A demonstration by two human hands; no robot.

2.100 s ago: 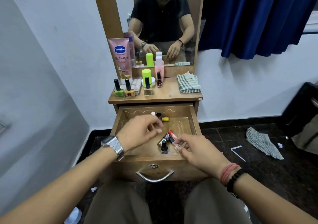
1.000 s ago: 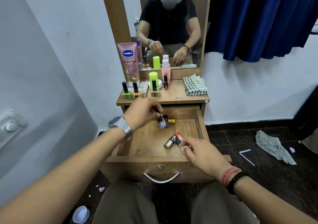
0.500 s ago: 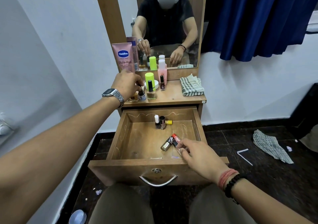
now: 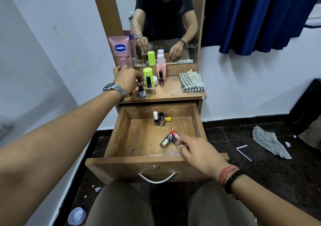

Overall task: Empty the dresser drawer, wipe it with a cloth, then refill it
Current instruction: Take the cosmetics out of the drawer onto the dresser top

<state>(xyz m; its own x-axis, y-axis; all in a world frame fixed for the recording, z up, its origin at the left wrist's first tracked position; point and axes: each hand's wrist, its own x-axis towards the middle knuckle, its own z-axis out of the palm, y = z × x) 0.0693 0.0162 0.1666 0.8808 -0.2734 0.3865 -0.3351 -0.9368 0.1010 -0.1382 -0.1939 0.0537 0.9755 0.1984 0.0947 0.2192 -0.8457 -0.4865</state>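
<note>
We see the open drawer (image 4: 196, 121) holding three small bottles (image 4: 161, 118) at its far wall and more at near right. Our right hand (image 4: 198, 152) pinches a red-capped tube (image 4: 175, 135) there; our left hand (image 4: 127, 79) pinches a dark bottle (image 4: 141, 91) on the dresser top (image 4: 173, 94).

My desk (image 4: 175, 95) carries a pink lotion tube (image 4: 121, 52), nail polish bottles (image 4: 161, 79) and a folded checked cloth (image 4: 191, 81); another cloth (image 4: 269, 141) lies on the floor (image 4: 260, 178).

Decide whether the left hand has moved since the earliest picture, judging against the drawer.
Yes. The left hand was over the drawer; now it is up on the dresser top, gripping a small bottle.
</note>
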